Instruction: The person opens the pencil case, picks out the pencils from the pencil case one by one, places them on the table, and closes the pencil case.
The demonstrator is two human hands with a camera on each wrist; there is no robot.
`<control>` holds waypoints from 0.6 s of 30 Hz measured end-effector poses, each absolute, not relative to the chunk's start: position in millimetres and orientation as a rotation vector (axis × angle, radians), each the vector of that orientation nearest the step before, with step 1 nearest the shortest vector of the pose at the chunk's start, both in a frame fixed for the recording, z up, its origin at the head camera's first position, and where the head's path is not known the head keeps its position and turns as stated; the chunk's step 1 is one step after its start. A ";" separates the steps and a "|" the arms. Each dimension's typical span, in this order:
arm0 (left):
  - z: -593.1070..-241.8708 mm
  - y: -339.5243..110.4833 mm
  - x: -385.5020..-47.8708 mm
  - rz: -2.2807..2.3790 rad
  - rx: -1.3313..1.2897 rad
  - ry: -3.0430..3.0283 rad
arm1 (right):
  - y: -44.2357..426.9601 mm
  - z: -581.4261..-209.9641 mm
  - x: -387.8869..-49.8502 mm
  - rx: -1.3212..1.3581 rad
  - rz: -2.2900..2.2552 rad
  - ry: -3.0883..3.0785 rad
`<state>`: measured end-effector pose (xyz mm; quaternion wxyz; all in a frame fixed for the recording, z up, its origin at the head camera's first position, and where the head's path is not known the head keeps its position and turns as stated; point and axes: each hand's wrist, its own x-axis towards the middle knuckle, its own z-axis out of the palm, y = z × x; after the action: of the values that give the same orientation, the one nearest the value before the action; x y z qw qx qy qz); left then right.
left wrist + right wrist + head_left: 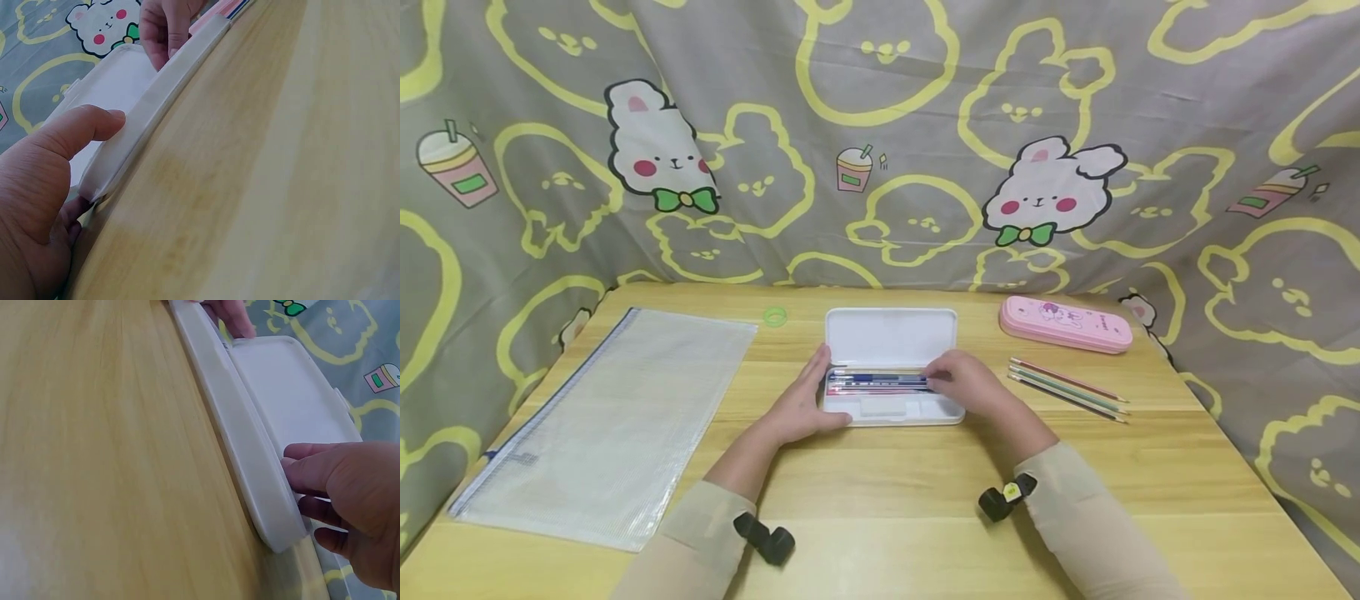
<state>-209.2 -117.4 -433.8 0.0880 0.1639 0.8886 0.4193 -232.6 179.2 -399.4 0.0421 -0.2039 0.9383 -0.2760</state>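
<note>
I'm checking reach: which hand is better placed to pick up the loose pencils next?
Probably the right hand: the loose pencils lie nearer it, on its own side. The left hand holds the left end of the white pencil case.

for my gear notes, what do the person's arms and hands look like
No gloves cover the left hand or right hand. The left sleeve and right sleeve are pale beige. Near the cuffs, the left camera and right camera are black and blocky; the right one bears a yellow patch. No cables show.
</note>
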 end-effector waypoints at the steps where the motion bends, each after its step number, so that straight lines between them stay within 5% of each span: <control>1: -433.9 -117.4 -209.1 1.251 0.490 2.645 | 178.0 -399.6 -233.8 -0.630 -0.828 2.866; 18: -434.9 -116.9 -209.8 1.256 0.505 2.651 | 168.8 -395.6 -237.3 -0.631 -0.657 2.851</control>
<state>-209.8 -116.9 -434.9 0.0825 0.1692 0.8876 0.4205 -237.3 168.8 -395.6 0.0745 -0.2103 0.9499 -0.2188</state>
